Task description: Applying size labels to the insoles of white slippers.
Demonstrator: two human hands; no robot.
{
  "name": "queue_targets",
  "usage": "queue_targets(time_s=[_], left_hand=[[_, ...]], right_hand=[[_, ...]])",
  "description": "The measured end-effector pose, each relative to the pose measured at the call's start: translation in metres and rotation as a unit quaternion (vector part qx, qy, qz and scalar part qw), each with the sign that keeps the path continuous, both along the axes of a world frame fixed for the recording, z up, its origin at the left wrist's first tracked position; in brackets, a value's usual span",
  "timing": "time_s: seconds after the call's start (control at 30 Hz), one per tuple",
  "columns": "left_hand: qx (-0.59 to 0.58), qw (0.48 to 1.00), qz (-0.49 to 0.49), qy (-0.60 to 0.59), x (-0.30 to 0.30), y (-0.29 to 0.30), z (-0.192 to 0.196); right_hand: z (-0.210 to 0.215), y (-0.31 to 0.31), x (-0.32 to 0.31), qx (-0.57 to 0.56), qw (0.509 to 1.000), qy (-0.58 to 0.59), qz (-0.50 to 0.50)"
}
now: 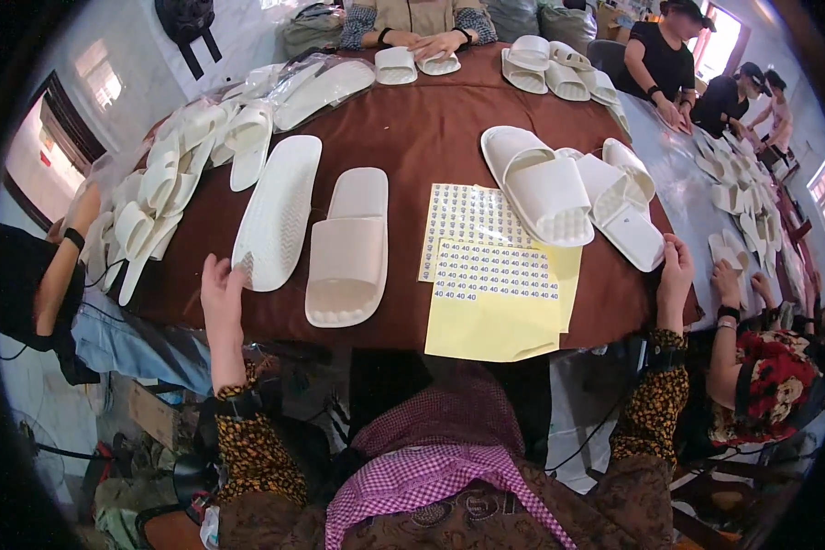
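Upturned white slipper [278, 209]: left hand [222, 291], fingers spread, touches its heel at 7 o'clock. Right hand [676, 270], open, holds nothing, beside slipper pile [605, 197] at 3 o'clock. Risk: a nudge could slide the slipper off the table edge [275, 332].

White slippers [348, 247] are lying on the brown tablecloth [412, 137], yellow sticker sheets [495, 302] are sitting at its near edge, and a pink checked cloth [431, 458] is showing below it.

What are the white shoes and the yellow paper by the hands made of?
The white slippers look like soft moulded foam or rubber: matte, thick, one piece. The yellow sheets seem glossy backing paper holding small white stickers; it lies thin and flat.
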State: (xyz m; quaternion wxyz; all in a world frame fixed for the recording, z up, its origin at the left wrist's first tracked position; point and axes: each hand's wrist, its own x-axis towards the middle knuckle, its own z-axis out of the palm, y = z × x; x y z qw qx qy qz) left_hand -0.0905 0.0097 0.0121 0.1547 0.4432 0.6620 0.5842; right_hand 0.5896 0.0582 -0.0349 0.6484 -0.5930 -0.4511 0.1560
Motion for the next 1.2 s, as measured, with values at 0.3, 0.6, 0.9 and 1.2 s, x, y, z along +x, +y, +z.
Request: queue_targets(time_s=[0.3,0.6,0.9,1.2], left_hand=[[0.016,0.965,-0.122,-0.234,0.014,0.012,0.027],[0.133,0.933,-0.092,-0.321,0.051,0.019,0.073],[0.173,0.911,-0.141,0.346,0.124,-0.011,0.068],[0.196,0.714,-0.361,0.567,0.177,-0.029,0.032]], right_hand=[[-0.002,0.0,0.002,0.007,1.0,-0.005,-0.002],[-0.005,0.001,0.008,0.004,1.0,-0.004,0.005],[-0.006,0.001,0.008,0.012,1.0,-0.01,0.004],[-0.004,0.001,0.005,0.009,1.0,-0.01,0.012]])
